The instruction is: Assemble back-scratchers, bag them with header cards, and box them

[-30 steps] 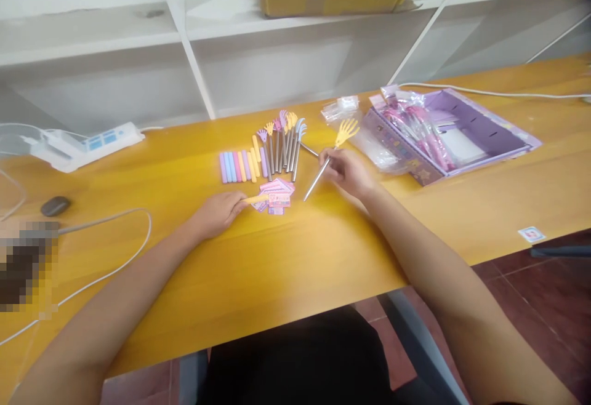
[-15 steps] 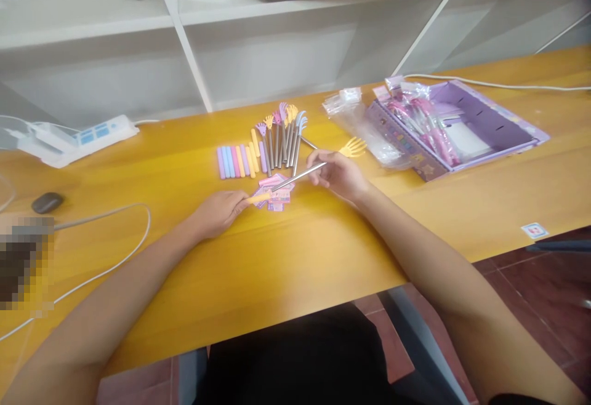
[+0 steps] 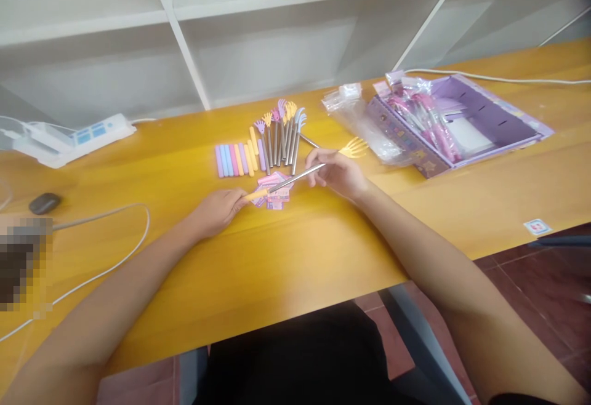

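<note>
My left hand (image 3: 220, 211) is closed on a yellow-orange handle (image 3: 257, 196), with the fingers around its near end. My right hand (image 3: 339, 174) is closed around the metal rod of a back scratcher (image 3: 298, 177), whose yellow claw head (image 3: 354, 147) sticks out past the hand. The rod's lower end meets the handle's tip; how far it goes in, I cannot tell. Below them lies a small pile of pink and purple cards (image 3: 277, 194). Behind the cards are several back scratchers without handles (image 3: 282, 140) and a row of loose coloured handles (image 3: 234, 160).
An open purple box (image 3: 503, 131) with bagged pink items (image 3: 431, 122) stands at the right, beside clear plastic bags (image 3: 364, 128). At the left are a white power strip (image 3: 87, 140), a dark mouse-like object (image 3: 44, 203) and a white cable (image 3: 133, 251). Shelving runs behind the table.
The handle and the rod now line up straighter, end to end. Both hands keep their holds and have barely moved; the whole view has shifted slightly.
</note>
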Action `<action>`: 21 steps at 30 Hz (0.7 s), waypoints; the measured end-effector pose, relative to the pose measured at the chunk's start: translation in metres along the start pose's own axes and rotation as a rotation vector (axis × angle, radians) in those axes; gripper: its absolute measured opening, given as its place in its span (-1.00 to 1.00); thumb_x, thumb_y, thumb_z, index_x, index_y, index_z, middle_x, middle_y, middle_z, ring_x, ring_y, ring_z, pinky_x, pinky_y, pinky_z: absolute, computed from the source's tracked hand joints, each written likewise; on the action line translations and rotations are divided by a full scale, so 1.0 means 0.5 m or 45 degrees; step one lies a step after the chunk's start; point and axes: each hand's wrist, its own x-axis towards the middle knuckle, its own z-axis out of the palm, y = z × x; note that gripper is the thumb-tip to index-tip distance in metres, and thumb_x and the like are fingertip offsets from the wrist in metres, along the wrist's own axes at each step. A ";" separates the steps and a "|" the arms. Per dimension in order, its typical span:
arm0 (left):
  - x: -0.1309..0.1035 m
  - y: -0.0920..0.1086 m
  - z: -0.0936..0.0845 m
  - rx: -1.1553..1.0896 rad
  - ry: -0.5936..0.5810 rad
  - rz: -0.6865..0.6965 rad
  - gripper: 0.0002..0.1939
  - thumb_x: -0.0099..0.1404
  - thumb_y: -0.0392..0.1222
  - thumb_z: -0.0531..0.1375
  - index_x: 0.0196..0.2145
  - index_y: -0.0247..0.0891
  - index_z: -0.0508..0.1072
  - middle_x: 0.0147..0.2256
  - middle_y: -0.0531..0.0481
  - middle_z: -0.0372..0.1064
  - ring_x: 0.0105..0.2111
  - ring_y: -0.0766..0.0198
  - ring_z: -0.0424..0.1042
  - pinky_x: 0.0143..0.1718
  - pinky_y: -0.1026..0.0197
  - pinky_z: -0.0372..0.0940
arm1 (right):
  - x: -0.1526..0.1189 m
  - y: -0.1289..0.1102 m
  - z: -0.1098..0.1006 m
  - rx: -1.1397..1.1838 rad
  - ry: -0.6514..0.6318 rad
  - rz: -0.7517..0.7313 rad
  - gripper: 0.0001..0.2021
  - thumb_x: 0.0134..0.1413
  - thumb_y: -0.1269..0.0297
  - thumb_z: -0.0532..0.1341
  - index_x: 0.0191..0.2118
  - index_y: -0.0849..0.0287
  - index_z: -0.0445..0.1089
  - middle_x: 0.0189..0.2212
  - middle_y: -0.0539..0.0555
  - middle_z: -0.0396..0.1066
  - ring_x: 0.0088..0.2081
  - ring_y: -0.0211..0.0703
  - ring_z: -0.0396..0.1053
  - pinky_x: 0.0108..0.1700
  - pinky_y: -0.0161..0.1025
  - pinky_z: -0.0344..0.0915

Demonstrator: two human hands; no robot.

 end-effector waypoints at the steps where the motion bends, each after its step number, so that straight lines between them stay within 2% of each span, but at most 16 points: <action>1: 0.000 0.001 0.000 0.003 -0.004 0.003 -0.50 0.64 0.13 -0.17 -0.03 -0.21 0.45 -0.16 -0.18 0.54 -0.16 -0.02 0.51 -0.11 0.03 0.31 | 0.000 0.001 -0.001 0.004 -0.007 0.001 -0.74 0.14 0.10 0.26 -0.30 0.24 0.47 -0.56 0.12 0.53 -0.64 -0.27 0.23 -0.55 -0.32 0.06; 10: 0.004 0.003 0.002 -0.007 -0.003 0.048 -0.44 0.64 0.18 -0.19 -0.07 -0.21 0.46 -0.17 -0.17 0.53 -0.17 -0.03 0.50 -0.11 0.01 0.28 | -0.001 0.003 0.003 0.008 -0.034 -0.027 -0.73 0.18 0.11 0.27 -0.29 0.26 0.50 -0.53 0.14 0.56 -0.61 -0.27 0.26 -0.53 -0.32 0.07; 21: 0.004 0.000 0.005 0.007 0.017 0.002 -0.51 0.64 0.15 -0.18 -0.12 -0.19 0.40 -0.22 -0.15 0.50 -0.22 0.00 0.48 -0.15 0.04 0.26 | -0.003 0.014 0.004 -0.072 0.044 -0.062 -0.61 0.23 -0.07 0.35 -0.23 0.24 0.52 -0.41 0.12 0.58 -0.56 -0.29 0.26 -0.48 -0.29 0.15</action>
